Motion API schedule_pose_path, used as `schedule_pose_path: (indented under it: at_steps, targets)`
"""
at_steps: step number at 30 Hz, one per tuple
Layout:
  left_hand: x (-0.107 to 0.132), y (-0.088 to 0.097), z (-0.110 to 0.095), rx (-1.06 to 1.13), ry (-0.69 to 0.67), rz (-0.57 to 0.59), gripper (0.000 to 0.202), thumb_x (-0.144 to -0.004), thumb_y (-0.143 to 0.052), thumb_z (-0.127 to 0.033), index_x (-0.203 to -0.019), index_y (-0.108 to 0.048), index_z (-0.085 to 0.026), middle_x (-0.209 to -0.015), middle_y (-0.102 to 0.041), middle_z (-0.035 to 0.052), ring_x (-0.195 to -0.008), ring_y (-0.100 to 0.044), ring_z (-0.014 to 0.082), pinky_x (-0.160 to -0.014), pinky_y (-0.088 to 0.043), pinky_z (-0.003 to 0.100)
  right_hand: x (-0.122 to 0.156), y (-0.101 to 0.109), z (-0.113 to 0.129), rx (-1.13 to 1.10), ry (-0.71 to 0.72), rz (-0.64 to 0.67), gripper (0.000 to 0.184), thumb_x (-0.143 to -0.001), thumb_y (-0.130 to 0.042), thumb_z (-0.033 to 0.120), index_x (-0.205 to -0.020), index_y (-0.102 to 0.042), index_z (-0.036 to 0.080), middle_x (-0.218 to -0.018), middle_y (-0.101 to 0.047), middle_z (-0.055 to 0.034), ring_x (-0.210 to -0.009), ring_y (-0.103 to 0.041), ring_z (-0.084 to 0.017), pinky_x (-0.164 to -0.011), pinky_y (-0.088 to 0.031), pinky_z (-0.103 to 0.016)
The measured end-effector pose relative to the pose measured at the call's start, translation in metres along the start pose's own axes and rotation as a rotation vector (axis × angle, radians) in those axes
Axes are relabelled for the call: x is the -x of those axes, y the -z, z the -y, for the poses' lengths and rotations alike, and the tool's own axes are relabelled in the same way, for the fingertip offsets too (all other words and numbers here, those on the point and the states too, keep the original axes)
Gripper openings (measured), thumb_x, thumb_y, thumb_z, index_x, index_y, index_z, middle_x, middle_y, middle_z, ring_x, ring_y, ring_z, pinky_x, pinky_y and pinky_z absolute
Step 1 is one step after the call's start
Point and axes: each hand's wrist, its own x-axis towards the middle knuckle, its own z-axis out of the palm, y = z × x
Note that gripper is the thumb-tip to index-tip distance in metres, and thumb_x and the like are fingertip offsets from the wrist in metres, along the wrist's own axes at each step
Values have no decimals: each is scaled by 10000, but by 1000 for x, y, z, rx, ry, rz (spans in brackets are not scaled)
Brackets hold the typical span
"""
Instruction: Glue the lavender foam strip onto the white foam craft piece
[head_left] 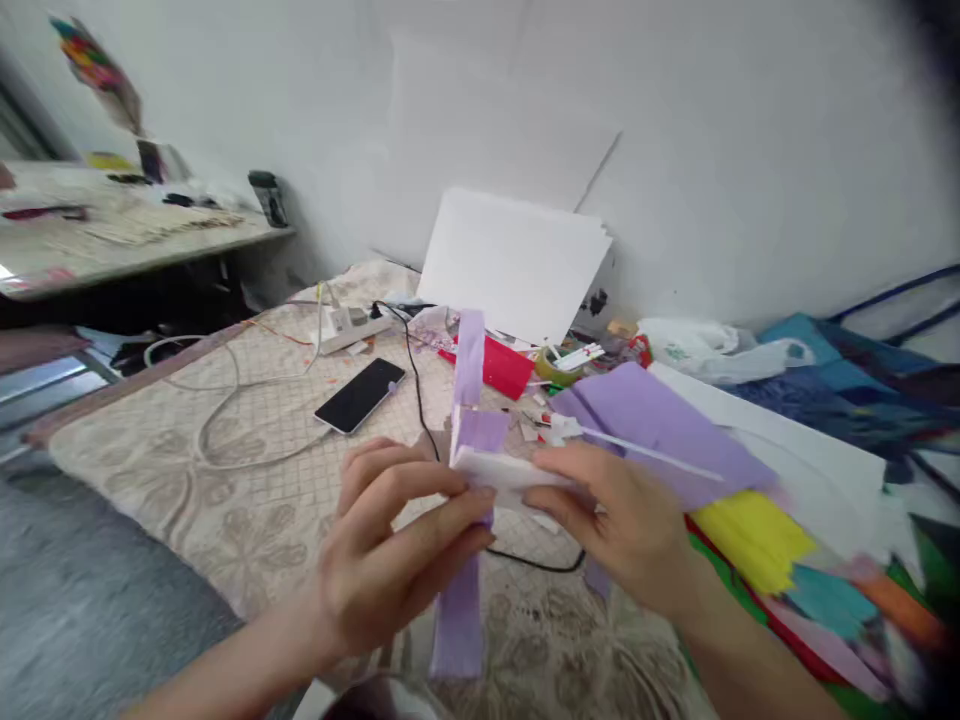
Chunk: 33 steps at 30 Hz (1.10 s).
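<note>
My left hand and my right hand meet in front of me, both gripping a small folded white paper piece. A long purple paper strip wraps around that piece; one end stands up above the hands and the other hangs down below them. The hands are slightly blurred.
A black phone lies on the patterned cloth, with a white power strip and cables behind it. A purple paper sheet, yellow paper and other coloured sheets lie at the right. White sheets lean on the wall, a red piece in front.
</note>
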Motion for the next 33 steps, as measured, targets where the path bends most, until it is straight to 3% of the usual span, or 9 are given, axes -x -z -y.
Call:
schedule_pose_path:
  at_steps: [9,16,20,27,33]
  targets:
    - [-1,-1,1,51,51,11,132,-887,-631,-179,-1015,-668,-185,-945,-627,57,-883,-580,191,-784,-492,345,-2,-1,0,-40,22,-9,161,-981,-540,310,-1117,-550,225,-955,-733,2,-855,-686,-116,-742,-482,-214]
    - [6,0,5,116,42,63,219,-855,-636,-82,-1056,-680,-158,-998,-592,73,-952,-551,209,-822,-472,360,-3,-3,0,-88,44,-31,145,-980,-540,303,-1090,-539,208,-947,-744,-16,-866,-696,-134,-760,-502,-233]
    - [13,-1,6,223,122,63,300,-852,-629,-54,-1123,-669,-175,-1004,-575,60,-960,-545,192,-823,-467,333,5,-5,-2,-56,17,-64,134,-987,-520,312,-1089,-541,228,-937,-746,-19,-843,-704,-146,-733,-521,-245]
    - [18,-8,10,557,423,-64,232,-863,-685,-197,-1095,-676,-207,-966,-571,50,-956,-542,172,-778,-482,271,40,-14,-11,-110,-210,-164,159,-964,-547,270,-1120,-540,240,-897,-739,-14,-721,-706,-138,-616,-531,-218]
    - [17,-13,24,645,518,-101,187,-841,-724,-285,-1019,-711,-231,-928,-592,43,-915,-555,161,-775,-478,266,79,-36,-14,-314,-500,85,161,-983,-492,322,-1116,-534,240,-983,-734,-47,-827,-720,-176,-667,-552,-264]
